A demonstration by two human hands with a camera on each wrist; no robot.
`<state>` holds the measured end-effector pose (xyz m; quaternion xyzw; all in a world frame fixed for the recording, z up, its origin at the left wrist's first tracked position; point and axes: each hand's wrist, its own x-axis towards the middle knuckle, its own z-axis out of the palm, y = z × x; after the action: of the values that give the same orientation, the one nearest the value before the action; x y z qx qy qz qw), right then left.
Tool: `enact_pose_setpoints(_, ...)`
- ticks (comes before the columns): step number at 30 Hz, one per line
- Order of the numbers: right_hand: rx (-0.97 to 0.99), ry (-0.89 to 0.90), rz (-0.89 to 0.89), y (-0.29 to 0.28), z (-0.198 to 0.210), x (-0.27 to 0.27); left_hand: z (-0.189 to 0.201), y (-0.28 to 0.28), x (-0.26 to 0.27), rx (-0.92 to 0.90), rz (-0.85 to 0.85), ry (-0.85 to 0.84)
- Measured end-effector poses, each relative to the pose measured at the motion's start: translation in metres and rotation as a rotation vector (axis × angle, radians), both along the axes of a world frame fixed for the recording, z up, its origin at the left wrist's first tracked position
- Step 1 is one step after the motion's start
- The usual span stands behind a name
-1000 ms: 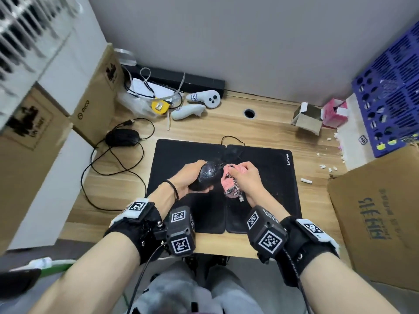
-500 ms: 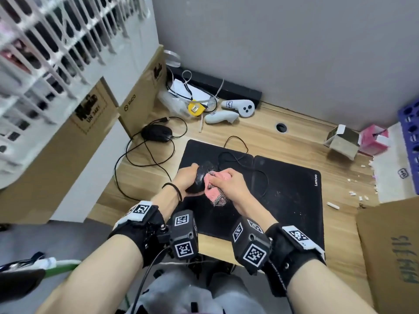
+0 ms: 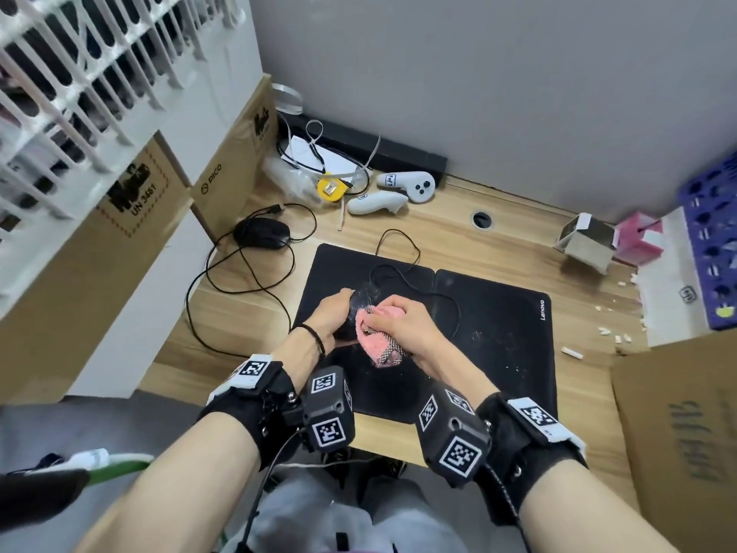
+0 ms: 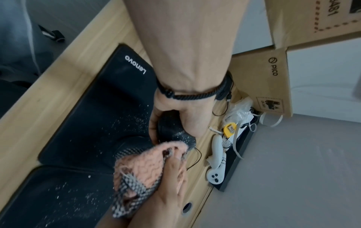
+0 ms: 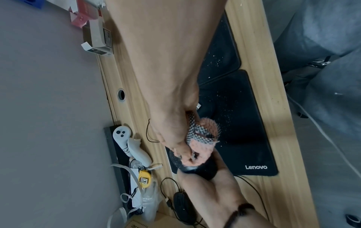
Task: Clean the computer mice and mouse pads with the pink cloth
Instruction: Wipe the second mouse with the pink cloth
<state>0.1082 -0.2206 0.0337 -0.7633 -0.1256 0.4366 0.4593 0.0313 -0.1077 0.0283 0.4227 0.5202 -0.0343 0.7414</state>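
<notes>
Mouse (image 3: 361, 309), black and dusty, sits at frame centre above the two pads (image 3: 494, 337), clasped by the left hand (image 3: 333, 313), long axis pointing to the upper right. Right hand (image 3: 402, 325) clenches the pink cloth (image 3: 379, 343) against it.

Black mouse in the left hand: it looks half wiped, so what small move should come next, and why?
Probably drag the pink cloth forward over the front of the black mouse. The left hand grips the mouse above the mouse pads, the right hand presses the bunched cloth against it, and white specks show on the shell ahead of the cloth in the left wrist view.
</notes>
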Motion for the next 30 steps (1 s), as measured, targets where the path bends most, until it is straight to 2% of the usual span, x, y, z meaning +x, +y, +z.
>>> enact_pose_setpoints(3, -0.076, -0.041, -0.053, -0.006, -0.003, 0.007, 0.000, -0.006, 0.006, -0.048, -0.004, -0.033)
enact_pose_setpoints(7, -0.192, -0.173, -0.316, -0.019, -0.002, 0.028, 0.007, -0.005, 0.002, -0.191, 0.022, -0.134)
enact_pose_setpoints(9, -0.212, -0.176, -0.372, -0.021, -0.001, 0.034, 0.010, -0.002, 0.000, -0.204, 0.045, -0.166)
enact_pose_setpoints(16, -0.036, 0.014, -0.123, 0.005, 0.021, 0.014, 0.012, -0.009, 0.007, -0.155, 0.070, -0.187)
enact_pose_setpoints(18, -0.020, -0.031, -0.048, 0.004, 0.025, 0.007, 0.013, -0.010, 0.012, -0.163, 0.174, -0.187)
enact_pose_setpoints(22, 0.034, -0.196, 0.052, -0.011, 0.029, -0.001, 0.019, -0.013, 0.021, -0.324, 0.297, -0.210)
enact_pose_setpoints(25, 0.090, -0.244, 0.016, -0.015, 0.033, -0.001, 0.022, -0.020, 0.030, -0.413, 0.310, -0.222)
enact_pose_setpoints(30, 0.006, -0.329, -0.176, -0.016, 0.025, 0.013, 0.022, -0.027, 0.032, -0.432, 0.245, -0.248)
